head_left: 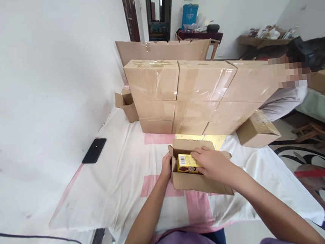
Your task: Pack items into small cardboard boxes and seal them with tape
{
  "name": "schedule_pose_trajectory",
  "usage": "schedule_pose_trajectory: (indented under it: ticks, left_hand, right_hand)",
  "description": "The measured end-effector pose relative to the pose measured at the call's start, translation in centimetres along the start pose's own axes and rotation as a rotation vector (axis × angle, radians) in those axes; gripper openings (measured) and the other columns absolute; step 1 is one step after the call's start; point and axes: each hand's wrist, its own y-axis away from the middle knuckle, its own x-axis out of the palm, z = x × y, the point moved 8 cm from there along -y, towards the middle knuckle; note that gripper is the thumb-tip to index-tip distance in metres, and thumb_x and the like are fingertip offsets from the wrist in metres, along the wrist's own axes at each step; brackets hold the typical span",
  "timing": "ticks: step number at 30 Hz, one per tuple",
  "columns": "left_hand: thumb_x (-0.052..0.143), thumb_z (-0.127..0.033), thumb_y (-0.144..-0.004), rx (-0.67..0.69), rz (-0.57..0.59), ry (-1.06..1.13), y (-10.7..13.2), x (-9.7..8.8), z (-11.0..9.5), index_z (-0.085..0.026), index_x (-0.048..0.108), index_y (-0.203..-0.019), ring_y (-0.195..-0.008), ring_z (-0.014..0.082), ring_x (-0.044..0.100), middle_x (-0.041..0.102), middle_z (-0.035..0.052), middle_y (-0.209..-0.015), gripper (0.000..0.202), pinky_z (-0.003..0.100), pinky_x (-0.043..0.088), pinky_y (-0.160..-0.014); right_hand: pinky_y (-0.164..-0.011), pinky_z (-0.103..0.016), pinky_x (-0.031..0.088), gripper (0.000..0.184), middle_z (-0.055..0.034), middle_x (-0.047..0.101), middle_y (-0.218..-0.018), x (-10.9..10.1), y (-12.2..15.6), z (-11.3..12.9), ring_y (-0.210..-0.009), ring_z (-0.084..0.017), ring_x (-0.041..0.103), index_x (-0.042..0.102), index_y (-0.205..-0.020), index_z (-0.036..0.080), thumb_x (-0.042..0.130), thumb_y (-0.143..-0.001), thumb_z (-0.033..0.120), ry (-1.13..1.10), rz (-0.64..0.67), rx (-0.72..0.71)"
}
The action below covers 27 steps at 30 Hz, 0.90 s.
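A small open cardboard box (197, 181) sits on the white and pink sheet in front of me. Inside it lies a yellow packet (186, 162) with a barcode label. My right hand (213, 164) rests on top of the yellow packet with its fingers curled over it, inside the box. My left hand (165, 166) presses against the box's left wall, its fingers hidden behind the flap.
A wall of sealed cardboard boxes (188, 93) stands stacked behind the open box. A black phone (94, 150) lies on the sheet at the left. One loose sealed box (257, 130) sits at the right edge. Another person's sleeve (284, 102) shows behind the stack.
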Motion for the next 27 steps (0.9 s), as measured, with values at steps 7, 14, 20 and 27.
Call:
schedule_pose_trajectory:
  ticks: [7,14,20,27]
  left_hand:
    - [0.064,-0.048,-0.079,0.057,0.065,-0.03,-0.5,-0.1,0.8,-0.014,0.068,-0.078,-0.086,0.0246,0.062,0.071,0.0076,-0.083,0.034,0.037,0.05,-0.084]
    - [0.068,-0.052,-0.075,0.001,0.082,-0.031,-1.2,-0.5,2.9,-0.017,0.063,-0.072,-0.082,0.0231,0.061,0.067,0.0047,-0.076,0.036,0.034,0.049,-0.078]
    - [0.065,-0.054,-0.08,0.008,0.105,-0.055,-1.2,-0.4,2.9,-0.015,0.068,-0.08,-0.084,0.0234,0.063,0.071,0.0064,-0.082,0.039,0.034,0.051,-0.076]
    - [0.06,-0.059,-0.087,0.154,0.11,-0.135,-0.8,-0.2,1.7,-0.015,0.068,-0.091,-0.089,0.0261,0.066,0.071,0.0088,-0.089,0.045,0.037,0.053,-0.081]
  right_hand:
    - [-0.081,-0.039,0.05,0.043,-0.0191,0.065,-0.121,4.6,-0.6,-0.6,-0.109,-0.033,0.062,0.061,-0.123,0.008,0.048,-0.083,-0.003,0.096,0.272,0.146]
    - [-0.079,-0.038,0.052,0.041,-0.0186,0.064,-0.121,5.4,-0.4,-0.4,-0.111,-0.033,0.06,0.06,-0.122,0.009,0.045,-0.086,-0.002,0.12,0.288,0.11]
    - [-0.076,-0.038,0.055,0.035,-0.0171,0.063,-0.122,6.2,-1.1,-1.5,-0.114,-0.034,0.058,0.059,-0.121,0.011,0.055,-0.087,0.004,0.105,0.22,0.085]
    - [-0.084,-0.042,0.056,0.032,-0.0148,0.066,-0.118,5.7,-0.7,-1.7,-0.112,-0.034,0.061,0.063,-0.115,0.015,0.067,-0.083,0.012,-0.055,0.134,0.054]
